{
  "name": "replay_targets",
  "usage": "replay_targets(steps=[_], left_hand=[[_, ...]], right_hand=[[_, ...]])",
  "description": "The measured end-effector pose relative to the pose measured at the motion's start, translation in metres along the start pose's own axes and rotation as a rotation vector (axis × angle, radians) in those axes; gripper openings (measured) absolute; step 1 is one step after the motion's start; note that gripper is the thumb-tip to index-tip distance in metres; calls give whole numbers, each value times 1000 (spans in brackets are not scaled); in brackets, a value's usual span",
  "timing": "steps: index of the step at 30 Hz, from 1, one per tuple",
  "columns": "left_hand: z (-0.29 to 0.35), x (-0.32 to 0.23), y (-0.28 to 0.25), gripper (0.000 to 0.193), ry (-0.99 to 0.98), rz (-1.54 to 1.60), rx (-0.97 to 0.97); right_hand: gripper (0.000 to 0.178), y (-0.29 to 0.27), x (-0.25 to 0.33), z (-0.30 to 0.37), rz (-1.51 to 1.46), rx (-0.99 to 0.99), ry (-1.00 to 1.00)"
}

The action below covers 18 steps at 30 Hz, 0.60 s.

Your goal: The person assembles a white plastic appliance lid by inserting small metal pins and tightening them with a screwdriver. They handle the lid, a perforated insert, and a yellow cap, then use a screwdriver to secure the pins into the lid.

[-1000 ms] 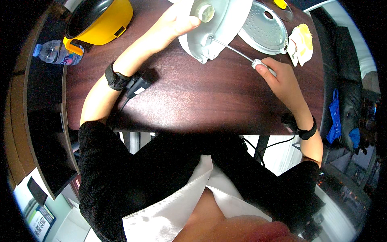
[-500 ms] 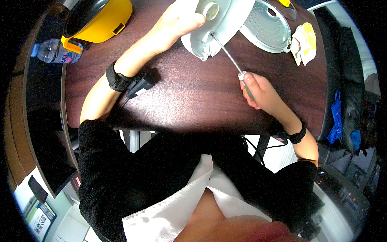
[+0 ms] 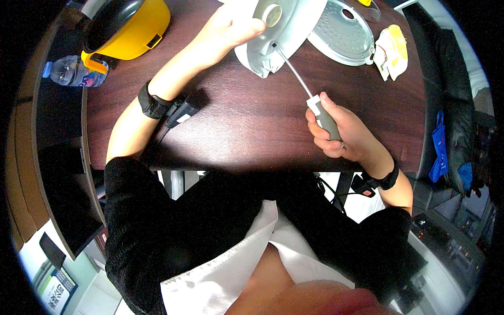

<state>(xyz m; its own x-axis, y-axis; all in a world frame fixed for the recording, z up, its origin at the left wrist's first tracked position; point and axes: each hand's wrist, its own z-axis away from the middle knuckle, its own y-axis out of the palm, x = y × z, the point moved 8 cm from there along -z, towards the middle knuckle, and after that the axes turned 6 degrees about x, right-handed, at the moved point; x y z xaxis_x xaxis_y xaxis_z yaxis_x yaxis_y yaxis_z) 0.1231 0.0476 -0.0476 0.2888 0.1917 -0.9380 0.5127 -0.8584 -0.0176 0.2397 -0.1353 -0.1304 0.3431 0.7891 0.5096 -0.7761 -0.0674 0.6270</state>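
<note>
My left hand (image 3: 233, 26) grips a pale grey plastic appliance housing (image 3: 302, 23) near the top edge, its thumb beside a round opening; its other fingers are washed out by glare. In my right hand (image 3: 350, 130) is a screwdriver (image 3: 326, 125) with a grey handle and white collar. My fingers curl round the handle, with the thumb laid along it. The long metal shaft slants up and left, its tip at a small dark hole in the housing. Whether a screw sits there is too small to tell.
Right of the housing lie a grey perforated plate (image 3: 344, 38) and a yellow-and-white piece (image 3: 392, 52). A yellow pot (image 3: 134, 37) with a dark inside stands at the back left, near a plastic bottle (image 3: 76, 72). A black device (image 3: 182, 113) is beside my left wrist.
My right hand has turned and shifted its hold on the screwdriver, so more of the handle shows. The tip stays at the same hole. My left hand keeps its hold.
</note>
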Motion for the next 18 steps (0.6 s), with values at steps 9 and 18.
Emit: replay_targets(steps=[9, 18], left_hand=[[-1, -4, 0, 110, 37, 27, 11], [-3, -4, 1, 110, 29, 80, 40]], right_hand=[[32, -21, 76, 42, 1379, -609, -517], [28, -12, 87, 38, 1569, -610, -668]])
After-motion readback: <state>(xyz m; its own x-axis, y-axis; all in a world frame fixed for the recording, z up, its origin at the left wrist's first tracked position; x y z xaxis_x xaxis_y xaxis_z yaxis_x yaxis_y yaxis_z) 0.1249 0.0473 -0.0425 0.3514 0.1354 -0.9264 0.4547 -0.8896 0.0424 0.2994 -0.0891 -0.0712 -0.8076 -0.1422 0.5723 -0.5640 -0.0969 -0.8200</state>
